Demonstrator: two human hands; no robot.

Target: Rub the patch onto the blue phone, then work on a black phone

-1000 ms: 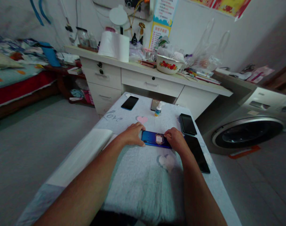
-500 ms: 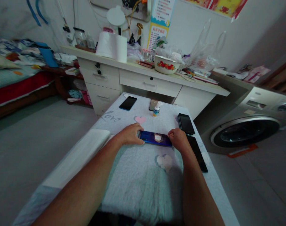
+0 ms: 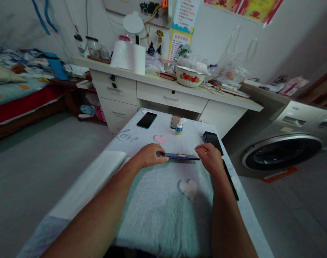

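Note:
A blue phone is tilted nearly edge-on above the cloth-covered table, so mostly its thin side shows. My left hand is closed around its left end, thumb along the near edge. Close to the phone's right end is my right hand, its fingers curled together; anything inside them is hidden. Beyond the phone stands a small white-capped spray bottle, beside a phone lying flat. Another dark phone lies at the far left. To the right are a black phone and a dark flat device, partly covered by my right arm.
A pale cloth with hearts covers the table. Behind it, a white desk carries a toilet roll, a flowered bowl and plastic bags. A washing machine stands at the right, a bed at the left.
The blue phone has turned from showing its back to nearly edge-on. My right hand has come off its right end and sits slightly higher and further right; my left hand keeps its grip.

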